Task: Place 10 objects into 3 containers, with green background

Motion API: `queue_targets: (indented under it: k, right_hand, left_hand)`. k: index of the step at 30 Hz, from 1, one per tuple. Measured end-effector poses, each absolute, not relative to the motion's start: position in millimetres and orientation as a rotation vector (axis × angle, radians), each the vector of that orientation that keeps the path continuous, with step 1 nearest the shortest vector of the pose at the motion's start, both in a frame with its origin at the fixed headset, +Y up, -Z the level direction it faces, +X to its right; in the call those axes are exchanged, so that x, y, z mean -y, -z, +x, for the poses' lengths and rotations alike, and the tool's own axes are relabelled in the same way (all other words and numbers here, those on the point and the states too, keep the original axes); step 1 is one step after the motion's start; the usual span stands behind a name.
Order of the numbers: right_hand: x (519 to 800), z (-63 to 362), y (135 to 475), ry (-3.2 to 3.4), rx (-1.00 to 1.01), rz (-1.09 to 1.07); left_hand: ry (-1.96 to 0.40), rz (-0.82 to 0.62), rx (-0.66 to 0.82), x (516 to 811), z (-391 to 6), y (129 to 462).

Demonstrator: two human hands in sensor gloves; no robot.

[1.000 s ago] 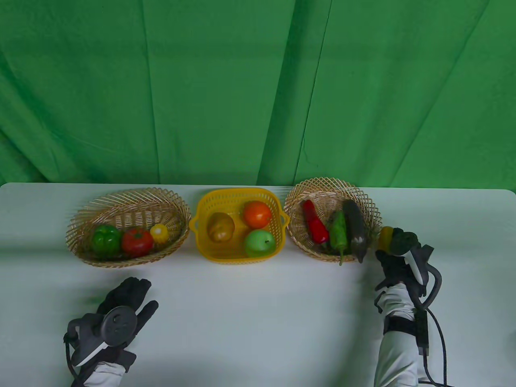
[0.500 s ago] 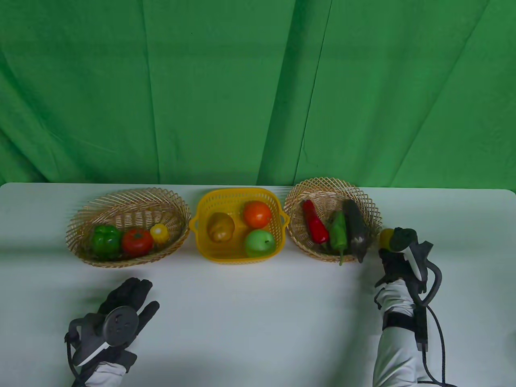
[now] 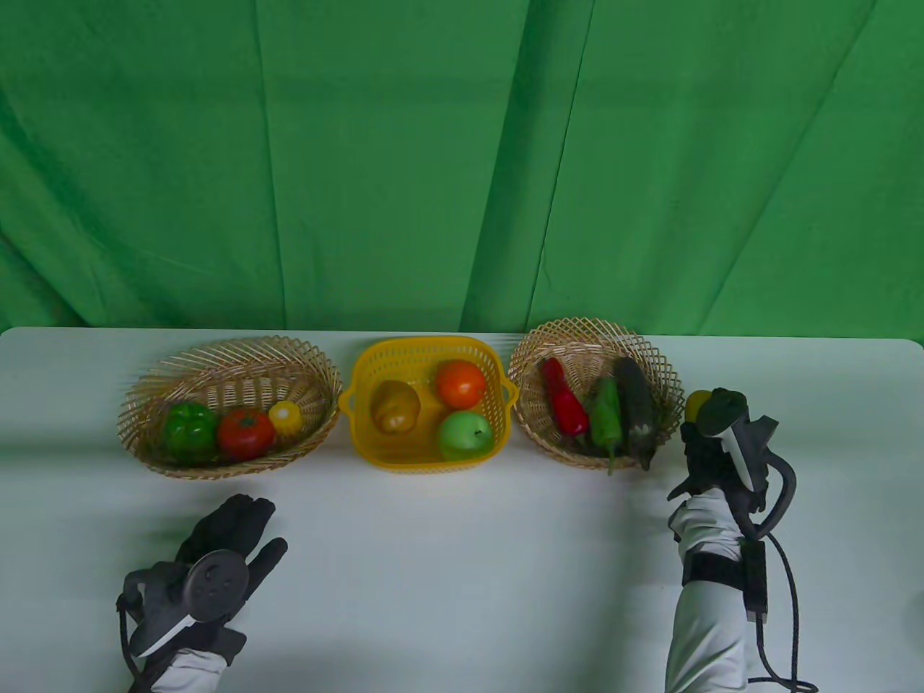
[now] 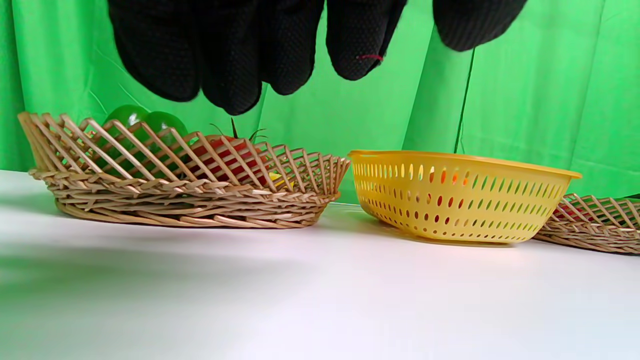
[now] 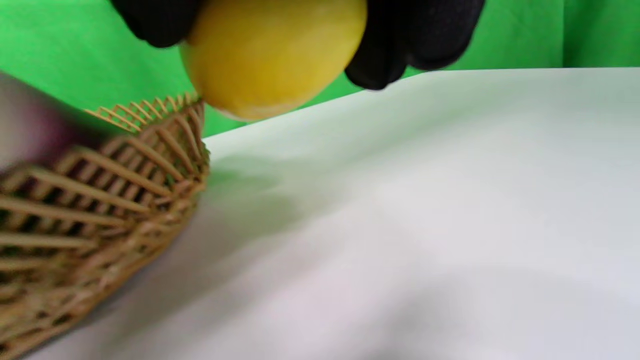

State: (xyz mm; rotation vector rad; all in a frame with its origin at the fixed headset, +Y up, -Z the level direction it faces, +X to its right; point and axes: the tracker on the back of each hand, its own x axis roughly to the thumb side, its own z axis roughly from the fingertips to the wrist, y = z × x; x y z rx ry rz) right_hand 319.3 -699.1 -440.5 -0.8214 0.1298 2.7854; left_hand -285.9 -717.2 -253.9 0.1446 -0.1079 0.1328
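Note:
My right hand [image 3: 711, 447] grips a yellow fruit [image 3: 696, 404] above the table, just right of the right wicker basket [image 3: 668, 375]. The fruit fills the top of the right wrist view [image 5: 275, 55], with the basket rim [image 5: 150, 145] to its left. That basket holds a red pepper [image 3: 564, 404], a green pepper [image 3: 606, 415] and a dark eggplant [image 3: 639, 411]. My left hand [image 3: 234, 527] rests open and empty on the table near the front left; its fingers [image 4: 230, 55] hang at the top of the left wrist view.
The left wicker basket [image 3: 317, 361] holds a green bell pepper [image 3: 189, 427], a tomato [image 3: 245, 432] and a small yellow fruit [image 3: 286, 416]. The yellow plastic basket [image 3: 361, 433] holds a pear [image 3: 395, 406], an orange [image 3: 460, 382] and a green apple [image 3: 465, 434].
My right hand has lifted the yellow fruit a little and carried it farther back beside the right basket. My left hand has stayed in place.

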Motion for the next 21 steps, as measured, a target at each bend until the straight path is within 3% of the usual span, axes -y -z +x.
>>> queue_targets:
  k: [10, 21]
  right_hand:
    - [665, 285, 444, -2.828, 0.013, -0.73]
    - [660, 221, 459, -2.927, -0.015, -0.555]
  left_hand:
    - [-0.13, 0.159, 0.123, 719, -285, 255]
    - [-0.135, 0.172, 0.134, 720, -285, 255]
